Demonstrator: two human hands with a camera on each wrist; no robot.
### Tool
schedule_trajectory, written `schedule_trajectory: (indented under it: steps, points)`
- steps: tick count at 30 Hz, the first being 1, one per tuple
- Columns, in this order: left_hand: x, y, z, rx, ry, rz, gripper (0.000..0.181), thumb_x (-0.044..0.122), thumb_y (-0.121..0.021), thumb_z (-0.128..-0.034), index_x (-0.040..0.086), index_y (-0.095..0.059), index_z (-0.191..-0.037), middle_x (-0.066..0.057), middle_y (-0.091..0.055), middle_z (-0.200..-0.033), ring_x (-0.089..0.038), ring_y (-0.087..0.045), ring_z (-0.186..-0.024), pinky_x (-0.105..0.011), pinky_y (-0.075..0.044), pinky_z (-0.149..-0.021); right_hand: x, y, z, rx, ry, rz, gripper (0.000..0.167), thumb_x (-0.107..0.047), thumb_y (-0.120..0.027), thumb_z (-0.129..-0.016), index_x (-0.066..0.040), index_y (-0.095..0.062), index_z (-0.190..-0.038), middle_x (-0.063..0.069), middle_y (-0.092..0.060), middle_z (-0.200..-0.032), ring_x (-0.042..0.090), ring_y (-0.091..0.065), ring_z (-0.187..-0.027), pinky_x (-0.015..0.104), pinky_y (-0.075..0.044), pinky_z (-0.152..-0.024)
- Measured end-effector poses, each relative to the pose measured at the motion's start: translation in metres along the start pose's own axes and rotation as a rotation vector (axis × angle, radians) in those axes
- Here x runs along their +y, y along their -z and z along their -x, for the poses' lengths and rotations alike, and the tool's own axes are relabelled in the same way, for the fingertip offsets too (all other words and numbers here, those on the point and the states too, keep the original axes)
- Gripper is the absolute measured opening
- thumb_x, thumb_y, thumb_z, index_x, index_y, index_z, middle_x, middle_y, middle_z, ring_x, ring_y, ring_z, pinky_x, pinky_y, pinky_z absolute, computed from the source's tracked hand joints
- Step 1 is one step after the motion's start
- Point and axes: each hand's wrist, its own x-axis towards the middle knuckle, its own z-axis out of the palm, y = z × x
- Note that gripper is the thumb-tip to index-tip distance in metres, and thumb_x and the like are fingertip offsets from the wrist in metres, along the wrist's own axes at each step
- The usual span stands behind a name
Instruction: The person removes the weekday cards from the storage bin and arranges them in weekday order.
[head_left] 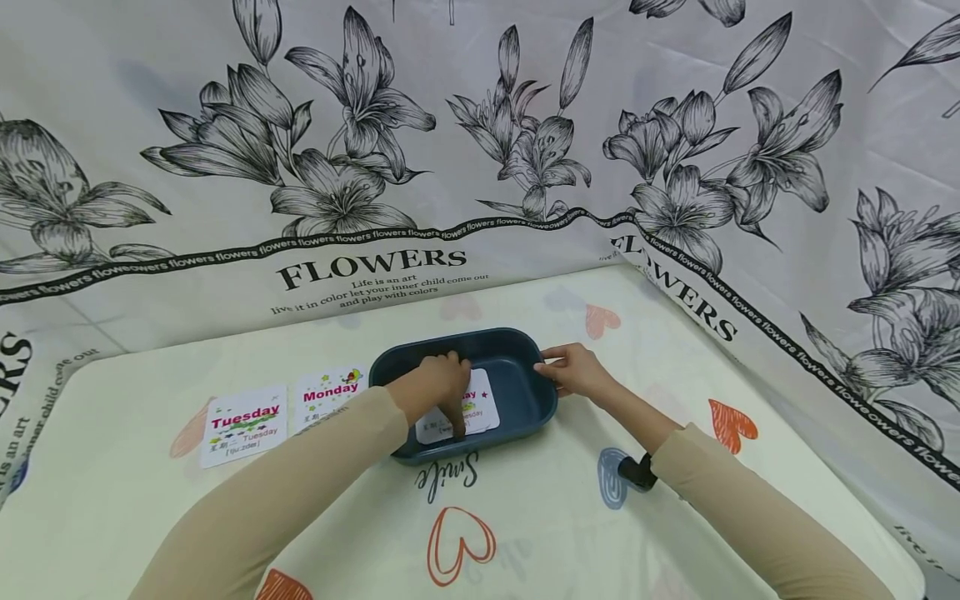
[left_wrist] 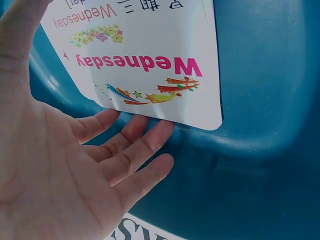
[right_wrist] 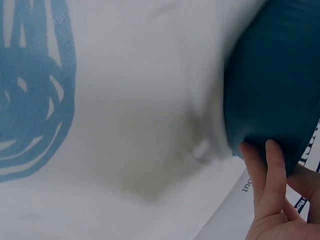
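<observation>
A dark blue oval-sided tub (head_left: 522, 392) stands on the table with a white "Wednesday" card (head_left: 480, 406) inside it. My left hand (head_left: 442, 386) reaches into the tub and holds this card across its width. In the left wrist view the fingertips (left_wrist: 162, 131) meet one edge of the card (left_wrist: 150, 55), while the thumb lies over by the opposite side. At the tub's right end, my right hand (head_left: 576, 371) grips the rim. The right wrist view shows its fingers (right_wrist: 274, 172) on the outer wall of the tub (right_wrist: 272, 85).
Left of the tub lie a "Monday" card (head_left: 326, 392) and a "Tuesday" card (head_left: 243, 425), the Monday one partly behind the left sleeve. A heart-printed cloth (head_left: 555, 517) covers the table. Flower-printed curtains (head_left: 517, 183) rise along the back and right edges.
</observation>
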Motion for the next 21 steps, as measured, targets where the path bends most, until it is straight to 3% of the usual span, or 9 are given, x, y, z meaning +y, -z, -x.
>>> schedule_trajectory:
  steps: [8, 13, 16, 21]
  points:
    - [-0.006, 0.006, 0.004, -0.016, -0.018, 0.053, 0.105, 0.056, -0.082, -0.0537, 0.005, -0.037, -0.133, -0.016, -0.044, -0.119, -0.027, -0.044, -0.102, -0.043, -0.042, -0.093, 0.001, -0.001, -0.002, 0.011, -0.001, 0.000, 0.041, -0.015, -0.059, -0.091, 0.007, -0.052, -0.125, 0.024, -0.065, -0.104, 0.026, -0.069, -0.078, 0.032, -0.055, -0.060]
    - [-0.014, 0.014, 0.010, 0.048, -0.106, 0.060, 0.101, 0.054, -0.082, -0.0552, 0.007, -0.037, -0.133, -0.015, -0.043, -0.121, -0.026, -0.046, -0.103, -0.043, -0.043, -0.091, 0.000, -0.001, -0.002, 0.003, -0.005, -0.021, 0.041, -0.015, -0.059, -0.090, 0.007, -0.052, -0.124, 0.024, -0.064, -0.105, 0.026, -0.069, -0.078, 0.032, -0.055, -0.060]
    - [-0.021, 0.019, 0.013, 0.074, -0.165, 0.113, 0.100, 0.052, -0.082, -0.0565, 0.008, -0.036, -0.134, -0.014, -0.043, -0.122, -0.025, -0.046, -0.103, -0.042, -0.044, -0.090, 0.000, 0.000, -0.001, -0.001, -0.007, -0.035, 0.042, -0.015, -0.059, -0.090, 0.008, -0.051, -0.125, 0.025, -0.064, -0.106, 0.026, -0.069, -0.079, 0.033, -0.055, -0.061]
    - [-0.027, 0.024, 0.015, 0.075, -0.194, 0.180, 0.101, 0.051, -0.082, -0.0566, 0.009, -0.035, -0.136, -0.014, -0.041, -0.123, -0.023, -0.046, -0.103, -0.040, -0.044, -0.090, 0.000, 0.000, 0.000, 0.002, -0.014, -0.052, 0.042, -0.015, -0.059, -0.090, 0.008, -0.051, -0.125, 0.026, -0.064, -0.105, 0.026, -0.069, -0.078, 0.032, -0.055, -0.061]
